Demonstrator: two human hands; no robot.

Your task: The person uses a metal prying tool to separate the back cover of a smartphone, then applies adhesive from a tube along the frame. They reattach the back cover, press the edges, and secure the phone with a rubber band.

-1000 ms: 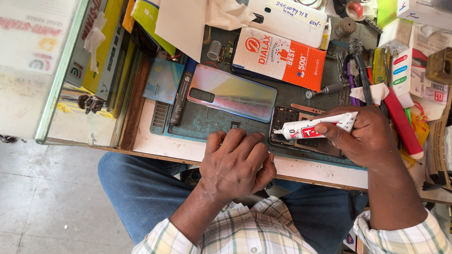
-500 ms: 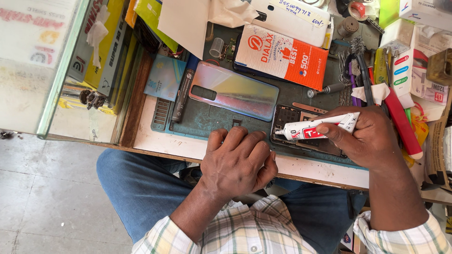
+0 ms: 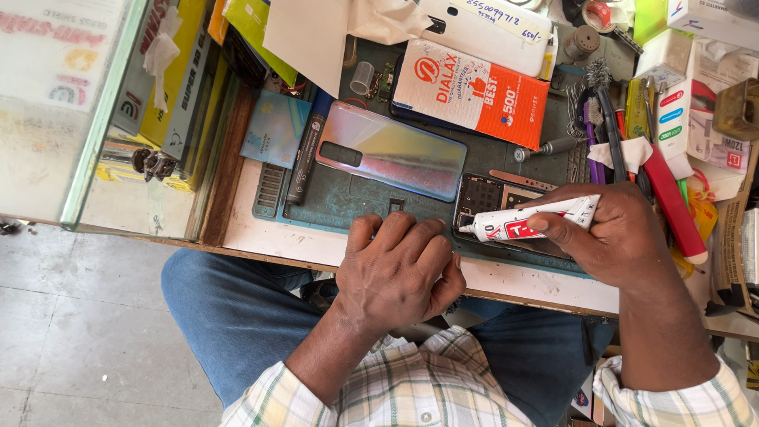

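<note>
White glue tube (image 3: 530, 221) with a red label sits pinched in the fingers (image 3: 553, 227) of the right hand (image 3: 613, 237), its nozzle pointing toward the left end of an opened phone body (image 3: 494, 198). The phone body lies face down on a green work mat (image 3: 348, 198) near the front edge of the worktop (image 3: 277, 237), its circuit parts exposed. Most of it is hidden under the right hand, so I cannot tell whether any glue is already laid along its frame.

The left hand (image 3: 399, 269) rests curled at the front edge of the worktop, fingers folded in and holding nothing, its fingertips on the mat just beside the phone body.

The shiny back cover (image 3: 391, 150) lies apart from the phone body, further back on the mat, beside a black marker (image 3: 304, 162). Judging by this, the phone is already opened and the gluing stage is in hand; the cover is not yet refitted.

An orange and white packet (image 3: 474, 91) and many small tools (image 3: 609, 126) crowd the far side and right end of the worktop.
</note>
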